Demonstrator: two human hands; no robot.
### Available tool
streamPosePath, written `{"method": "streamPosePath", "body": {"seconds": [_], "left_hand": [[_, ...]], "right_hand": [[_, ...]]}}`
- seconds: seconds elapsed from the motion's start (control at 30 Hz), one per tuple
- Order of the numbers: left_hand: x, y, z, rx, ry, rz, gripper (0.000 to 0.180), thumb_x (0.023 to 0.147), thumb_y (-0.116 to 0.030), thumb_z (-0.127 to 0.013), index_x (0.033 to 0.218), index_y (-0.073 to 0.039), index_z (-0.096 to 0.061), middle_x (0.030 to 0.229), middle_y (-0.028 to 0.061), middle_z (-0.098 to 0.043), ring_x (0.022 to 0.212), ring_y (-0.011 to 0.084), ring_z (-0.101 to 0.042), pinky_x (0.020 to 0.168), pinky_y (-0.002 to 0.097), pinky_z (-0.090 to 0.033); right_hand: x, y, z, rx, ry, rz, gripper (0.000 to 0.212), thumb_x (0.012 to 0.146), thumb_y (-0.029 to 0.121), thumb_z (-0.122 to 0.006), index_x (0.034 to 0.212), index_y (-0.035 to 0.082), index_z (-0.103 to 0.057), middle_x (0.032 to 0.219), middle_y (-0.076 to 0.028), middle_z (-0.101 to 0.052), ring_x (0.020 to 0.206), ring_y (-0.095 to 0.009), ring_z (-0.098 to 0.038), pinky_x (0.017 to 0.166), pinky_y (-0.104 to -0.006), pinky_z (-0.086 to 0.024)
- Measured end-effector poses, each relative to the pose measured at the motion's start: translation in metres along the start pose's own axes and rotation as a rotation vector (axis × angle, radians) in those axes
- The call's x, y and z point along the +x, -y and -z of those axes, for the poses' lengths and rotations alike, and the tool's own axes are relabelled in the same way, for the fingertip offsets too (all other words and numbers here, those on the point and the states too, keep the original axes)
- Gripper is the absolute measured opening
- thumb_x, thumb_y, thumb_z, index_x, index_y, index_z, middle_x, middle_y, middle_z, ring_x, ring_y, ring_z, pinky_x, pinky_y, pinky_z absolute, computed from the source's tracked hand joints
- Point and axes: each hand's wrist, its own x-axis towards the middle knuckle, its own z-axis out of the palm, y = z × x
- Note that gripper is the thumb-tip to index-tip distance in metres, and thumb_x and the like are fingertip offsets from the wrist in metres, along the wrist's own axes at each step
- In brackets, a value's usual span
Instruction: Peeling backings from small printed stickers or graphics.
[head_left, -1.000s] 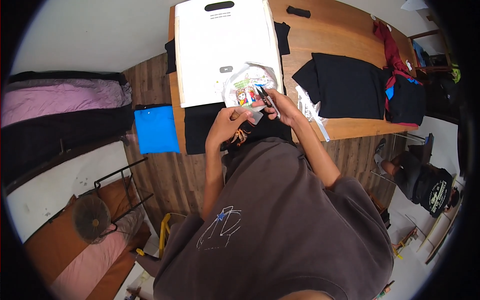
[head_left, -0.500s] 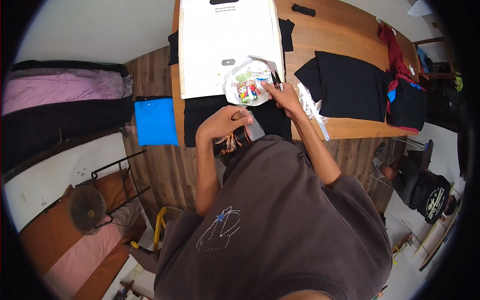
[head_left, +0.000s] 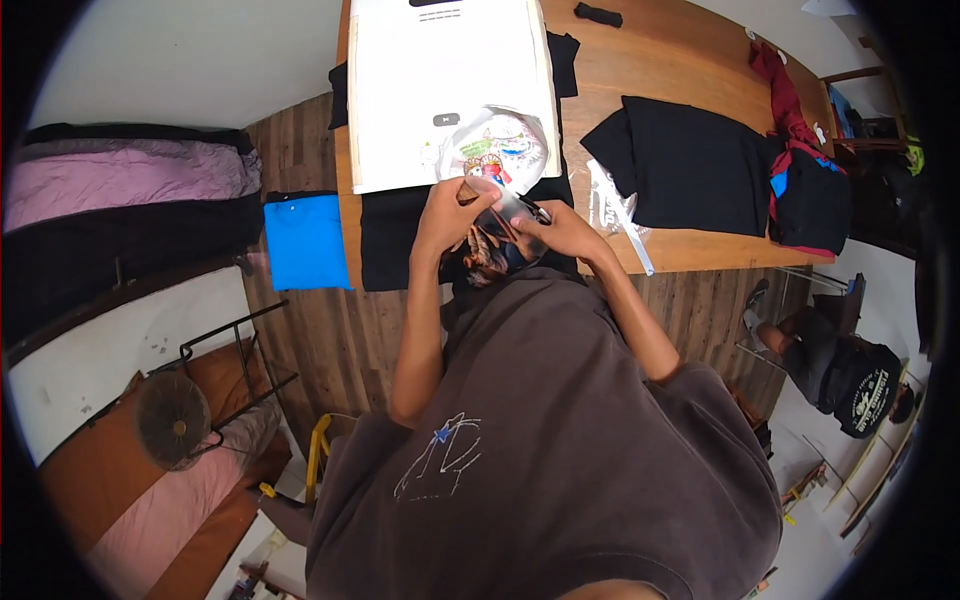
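My left hand (head_left: 449, 208) and my right hand (head_left: 562, 231) are close together at the near edge of the wooden table (head_left: 680, 60). Between them they hold a glossy printed sheet (head_left: 494, 243) with a dark, colourful picture, tilted toward my chest. Under it a black garment (head_left: 395, 235) lies flat and hangs over the table edge. Just beyond my hands a clear film with colourful prints (head_left: 500, 145) rests on a large white sheet (head_left: 440, 85). A thin dark thing shows by my right fingers; I cannot tell what it is.
A black shirt (head_left: 690, 165) lies spread on the right of the table beside a clear plastic bag (head_left: 612, 205) and red and dark clothes (head_left: 795, 150). A blue folded cloth (head_left: 305, 240) sits left. Another person (head_left: 850, 370) sits on the floor at right. A fan (head_left: 172, 420) stands lower left.
Both hands have drawn back from the clear film toward my body. They now hold the dark printed sheet up at the table edge.
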Motion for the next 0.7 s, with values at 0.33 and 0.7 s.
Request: {"method": "streamPosePath", "body": {"seconds": [0.33, 0.7], "left_hand": [[0.008, -0.005, 0.001, -0.071, 0.028, -0.012, 0.016, 0.085, -0.009, -0.073, 0.093, 0.005, -0.071, 0.083, 0.0101, -0.073, 0.077, 0.0117, -0.068, 0.073, 0.0251, -0.052], [0.004, -0.017, 0.004, -0.175, 0.030, -0.019, 0.018, 0.087, -0.009, -0.071, 0.096, 0.006, -0.071, 0.085, 0.0108, -0.073, 0.078, 0.0111, -0.067, 0.073, 0.0236, -0.052]], "right_hand": [[0.006, 0.034, 0.001, 0.005, -0.348, 0.341, 0.037, 0.100, 0.028, -0.049, 0.121, 0.002, -0.065, 0.095, -0.012, -0.066, 0.091, -0.019, -0.061, 0.084, -0.0301, -0.045], [0.003, 0.034, -0.009, 0.036, -0.324, 0.363, 0.032, 0.097, 0.022, -0.059, 0.121, 0.002, -0.064, 0.112, -0.018, -0.069, 0.104, -0.015, -0.063, 0.092, -0.0300, -0.047]]}}
